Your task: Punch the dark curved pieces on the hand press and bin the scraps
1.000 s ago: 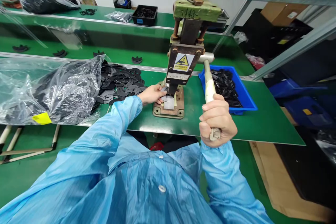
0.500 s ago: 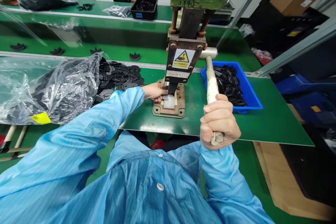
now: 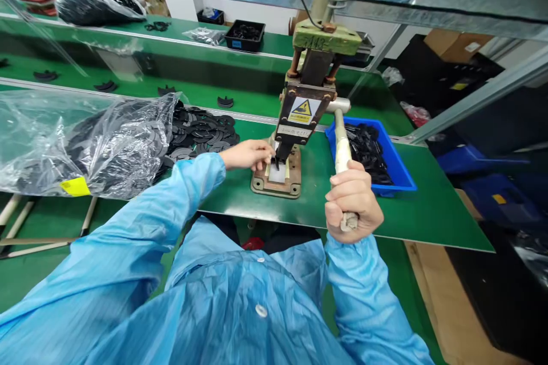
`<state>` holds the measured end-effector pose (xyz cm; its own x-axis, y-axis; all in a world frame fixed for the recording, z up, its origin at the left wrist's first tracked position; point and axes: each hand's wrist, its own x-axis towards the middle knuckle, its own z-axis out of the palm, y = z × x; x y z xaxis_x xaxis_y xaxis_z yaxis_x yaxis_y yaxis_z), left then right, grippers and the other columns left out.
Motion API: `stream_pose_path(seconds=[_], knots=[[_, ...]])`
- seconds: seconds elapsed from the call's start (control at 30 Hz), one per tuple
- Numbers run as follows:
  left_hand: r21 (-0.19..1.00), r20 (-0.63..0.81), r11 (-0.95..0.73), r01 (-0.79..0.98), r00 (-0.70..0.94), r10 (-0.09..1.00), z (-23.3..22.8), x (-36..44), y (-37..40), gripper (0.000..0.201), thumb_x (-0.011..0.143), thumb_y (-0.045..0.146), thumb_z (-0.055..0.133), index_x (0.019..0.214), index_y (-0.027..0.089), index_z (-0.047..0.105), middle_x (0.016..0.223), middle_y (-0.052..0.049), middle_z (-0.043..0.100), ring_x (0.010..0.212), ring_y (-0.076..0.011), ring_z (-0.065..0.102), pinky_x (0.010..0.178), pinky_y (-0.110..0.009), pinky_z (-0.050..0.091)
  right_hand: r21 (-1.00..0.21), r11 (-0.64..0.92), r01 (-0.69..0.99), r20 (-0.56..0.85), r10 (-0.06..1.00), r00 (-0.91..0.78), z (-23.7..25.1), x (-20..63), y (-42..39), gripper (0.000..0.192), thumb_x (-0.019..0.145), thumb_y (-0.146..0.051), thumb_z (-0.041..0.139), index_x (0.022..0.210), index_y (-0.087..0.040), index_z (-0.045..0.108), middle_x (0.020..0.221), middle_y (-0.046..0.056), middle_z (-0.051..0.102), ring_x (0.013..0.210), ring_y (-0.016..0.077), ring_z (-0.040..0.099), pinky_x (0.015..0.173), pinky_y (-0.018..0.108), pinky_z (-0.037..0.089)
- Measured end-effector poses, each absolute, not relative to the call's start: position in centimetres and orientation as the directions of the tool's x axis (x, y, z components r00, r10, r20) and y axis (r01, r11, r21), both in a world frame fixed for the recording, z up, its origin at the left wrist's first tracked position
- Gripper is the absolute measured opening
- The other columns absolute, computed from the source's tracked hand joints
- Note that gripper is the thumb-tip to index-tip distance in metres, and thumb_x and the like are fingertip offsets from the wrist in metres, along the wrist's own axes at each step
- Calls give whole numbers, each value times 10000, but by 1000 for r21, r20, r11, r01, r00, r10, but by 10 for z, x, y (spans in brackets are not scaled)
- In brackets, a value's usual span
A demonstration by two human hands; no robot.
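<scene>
Part under press head [image 3: 298,125] hidden

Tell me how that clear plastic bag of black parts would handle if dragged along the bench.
The clear plastic bag looks floppy: its film is crumpled and slumped. It is probably heavy, being stuffed full. Its open mouth already spills black parts, so more would likely slide out.

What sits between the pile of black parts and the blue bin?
In the head view, the hand press stands between the pile of black parts and the blue bin.

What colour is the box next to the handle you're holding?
The tray is blue, full of black parts; the head view shows it, right of the lever.
</scene>
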<state>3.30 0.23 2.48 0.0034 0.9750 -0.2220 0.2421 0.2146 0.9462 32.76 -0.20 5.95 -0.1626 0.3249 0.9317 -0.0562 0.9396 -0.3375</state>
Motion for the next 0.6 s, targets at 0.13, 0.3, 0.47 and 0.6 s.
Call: stream_pose_path(seconds=[0.13, 0.3, 0.47, 0.6], knots=[[778, -13, 52, 626, -68, 998, 27, -36, -9, 292, 964, 412, 665, 1130, 186, 749, 1041, -81, 772, 854, -184, 695, 758, -281, 550, -345, 937, -48, 932, 337, -132, 58, 325, -2, 239, 857, -312, 734, 695, -264, 565, 657, -65, 641, 834, 180, 698, 1132, 575, 536], [277, -73, -56, 959, 79, 994, 5, -78, -16, 461, 849, 461, 762, 1234, 208, 777, 1249, -111, 749, 1160, -294, 655, 1046, -377, 490, -337, 940, -53, 936, 328, -125, 58, 325, -1, 232, 854, -305, 733, 695, -261, 570, 655, -64, 645, 822, 188, 695, 1124, 593, 540], [107, -92, -162, 981, 172, 981, -13, -64, -18, 482, 856, 480, 770, 1279, 250, 787, 1355, -136, 691, 1248, -341, 596, 1060, -423, 447, -331, 942, -49, 935, 321, -152, 58, 327, 0, 225, 846, -290, 744, 707, -262, 568, 664, -67, 651, 831, 188, 703, 1137, 587, 542], [54, -65, -197, 979, 200, 978, -16, -51, -19, 482, 909, 477, 712, 1323, 238, 767, 1332, -165, 672, 1257, -358, 569, 1037, -448, 419, -330, 943, -34, 934, 322, -153, 58, 328, 0, 225, 857, -314, 734, 713, -271, 566, 664, -75, 649, 827, 185, 707, 1136, 592, 544]])
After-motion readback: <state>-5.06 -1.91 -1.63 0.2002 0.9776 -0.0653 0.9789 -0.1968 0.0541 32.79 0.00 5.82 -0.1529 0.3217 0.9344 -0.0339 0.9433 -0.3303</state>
